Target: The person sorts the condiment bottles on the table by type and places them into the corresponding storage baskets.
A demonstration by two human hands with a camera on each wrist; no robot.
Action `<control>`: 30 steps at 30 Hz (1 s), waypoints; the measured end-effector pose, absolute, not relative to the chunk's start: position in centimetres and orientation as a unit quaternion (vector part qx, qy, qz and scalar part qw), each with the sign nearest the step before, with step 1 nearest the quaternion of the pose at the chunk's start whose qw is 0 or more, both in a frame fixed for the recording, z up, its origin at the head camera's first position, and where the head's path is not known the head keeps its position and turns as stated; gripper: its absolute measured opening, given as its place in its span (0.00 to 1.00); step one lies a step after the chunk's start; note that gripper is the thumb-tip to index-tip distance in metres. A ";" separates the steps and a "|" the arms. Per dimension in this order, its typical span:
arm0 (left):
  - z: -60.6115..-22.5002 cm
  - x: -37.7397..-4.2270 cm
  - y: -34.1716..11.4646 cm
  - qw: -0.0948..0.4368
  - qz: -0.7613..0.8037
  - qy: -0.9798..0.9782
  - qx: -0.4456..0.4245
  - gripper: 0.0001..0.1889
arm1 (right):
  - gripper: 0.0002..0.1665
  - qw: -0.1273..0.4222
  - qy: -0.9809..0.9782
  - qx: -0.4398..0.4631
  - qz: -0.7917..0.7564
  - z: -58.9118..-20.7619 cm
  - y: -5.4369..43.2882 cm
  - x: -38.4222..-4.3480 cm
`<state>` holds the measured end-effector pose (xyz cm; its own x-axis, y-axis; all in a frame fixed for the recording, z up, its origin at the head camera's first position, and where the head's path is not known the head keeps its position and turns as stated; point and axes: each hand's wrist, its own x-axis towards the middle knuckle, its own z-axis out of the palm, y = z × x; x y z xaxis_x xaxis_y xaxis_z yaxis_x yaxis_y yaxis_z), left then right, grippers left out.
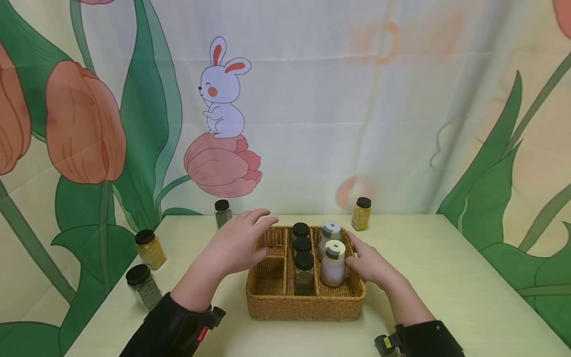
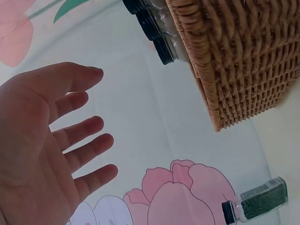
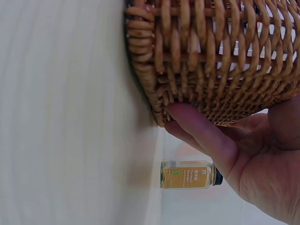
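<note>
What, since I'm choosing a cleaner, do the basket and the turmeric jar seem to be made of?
Basket: wicker, perhaps rattan or an imitation, slightly glossy; brown strands weave over and under. Turmeric jar: smooth, clear glass or plastic, by its see-through end. Its cap: evenly black, probably plastic, though coated metal could look alike.

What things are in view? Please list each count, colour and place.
Tulip-and-rabbit cloth backdrop: one, mainly white, background
Flat table: one, cream, before the backdrop
Rectangular wicker basket: one, brown, on the table
Small lidded jars: three, clear with black lids, basket's middle column
Pale-lidded round bottles: two, whitish, basket's right column
Clear jars of powder: two, yellow, black-lidded, table's left and back right
Clear jars of flakes: two, greenish, black-lidded, table's left and back left
Left hand: one, bare, near basket's left side
Right hand: one, bare, touching basket's right side
Sleeves: two, black, at the wrists
</note>
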<state>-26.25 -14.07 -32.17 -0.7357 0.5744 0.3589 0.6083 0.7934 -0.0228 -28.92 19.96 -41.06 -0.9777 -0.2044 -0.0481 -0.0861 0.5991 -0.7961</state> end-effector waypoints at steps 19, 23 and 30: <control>-34.6 -24.9 -19.4 0.208 -0.110 -0.940 -0.247 0.35 | 0.51 0.067 0.894 -0.083 -0.435 -41.0 19.6 -29.1; -34.8 -25.1 -20.4 0.198 -0.110 -0.947 -0.227 0.34 | 0.51 0.064 0.895 -0.083 -0.433 -41.0 19.8 -29.1; -34.2 -24.4 -22.3 0.181 -0.119 -0.960 -0.176 0.34 | 0.52 0.070 0.894 -0.083 -0.435 -41.2 20.0 -29.1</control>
<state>-24.37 -22.29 -34.25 -0.8722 0.2957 0.3896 0.3821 0.9092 0.1655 -29.12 19.96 -41.17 -0.9764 -0.2094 -0.0523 -0.0882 0.6084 -0.7887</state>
